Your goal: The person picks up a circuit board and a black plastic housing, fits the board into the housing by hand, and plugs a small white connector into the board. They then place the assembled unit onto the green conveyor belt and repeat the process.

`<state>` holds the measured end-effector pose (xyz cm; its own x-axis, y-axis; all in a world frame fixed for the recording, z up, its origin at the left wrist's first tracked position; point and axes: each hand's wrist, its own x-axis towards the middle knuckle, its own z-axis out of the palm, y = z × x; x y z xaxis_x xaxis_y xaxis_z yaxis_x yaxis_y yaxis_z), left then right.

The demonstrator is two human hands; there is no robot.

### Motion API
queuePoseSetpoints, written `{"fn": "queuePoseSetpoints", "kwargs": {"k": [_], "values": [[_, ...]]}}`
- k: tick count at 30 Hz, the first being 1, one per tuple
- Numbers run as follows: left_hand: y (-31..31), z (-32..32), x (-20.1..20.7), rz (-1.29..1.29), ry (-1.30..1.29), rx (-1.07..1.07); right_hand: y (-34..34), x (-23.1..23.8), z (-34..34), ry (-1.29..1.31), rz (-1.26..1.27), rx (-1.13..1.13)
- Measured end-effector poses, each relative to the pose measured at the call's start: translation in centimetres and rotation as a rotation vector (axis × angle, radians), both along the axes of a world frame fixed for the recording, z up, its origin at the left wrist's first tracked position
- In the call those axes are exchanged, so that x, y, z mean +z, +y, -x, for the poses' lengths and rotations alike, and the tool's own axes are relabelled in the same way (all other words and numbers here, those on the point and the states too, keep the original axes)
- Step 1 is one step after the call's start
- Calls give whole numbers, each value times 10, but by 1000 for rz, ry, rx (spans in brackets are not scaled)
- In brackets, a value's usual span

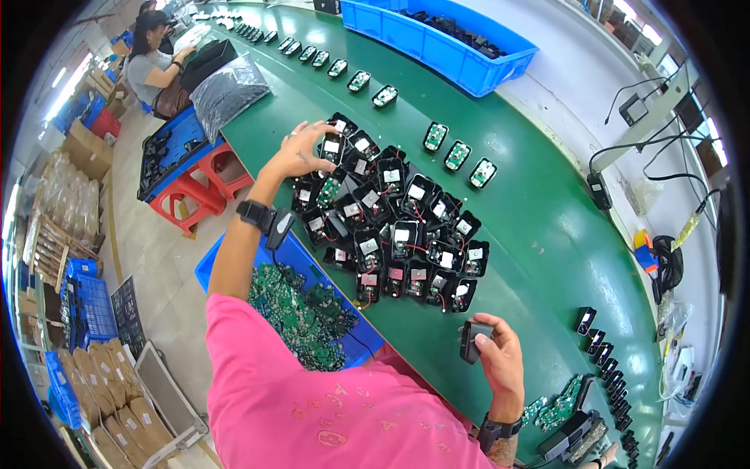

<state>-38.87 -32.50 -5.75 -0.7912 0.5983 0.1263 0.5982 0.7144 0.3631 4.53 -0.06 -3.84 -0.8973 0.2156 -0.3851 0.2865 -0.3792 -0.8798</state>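
Observation:
My left hand (303, 151) reaches to the far left end of a pile of open black plastic cases (405, 236). Its thumb and fingers span one black case (332, 147) with a white label inside, gripping it at both ends. Many cases in the pile show white-labelled parts and thin red wires; a green circuit board (329, 191) lies among them. Nearer to me, my right hand (502, 361) grips another black plastic case (472, 341), its closed outer side facing up, held between thumb and fingers above the green table (437, 359).
Cases with green boards (458, 155) form a curved row across the table. A blue bin (469, 66) of black parts stands at the back; a blue crate (215, 266) of circuit boards is by my left side. Another person's hand (608, 456) shows lower right, near black cases (601, 352).

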Motion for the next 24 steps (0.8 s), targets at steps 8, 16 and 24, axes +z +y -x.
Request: {"fn": "queuePoseSetpoints", "kwargs": {"k": [8, 16, 24], "values": [[12, -19, 10, 49, -108, 45, -12, 10, 41, 9, -118, 80], [85, -208, 93, -293, -24, -545, -45, 22, 82, 114, -107, -167], [91, -218, 61, -437, -113, -427, -74, 35, 108, 202, 158, -9]]}}
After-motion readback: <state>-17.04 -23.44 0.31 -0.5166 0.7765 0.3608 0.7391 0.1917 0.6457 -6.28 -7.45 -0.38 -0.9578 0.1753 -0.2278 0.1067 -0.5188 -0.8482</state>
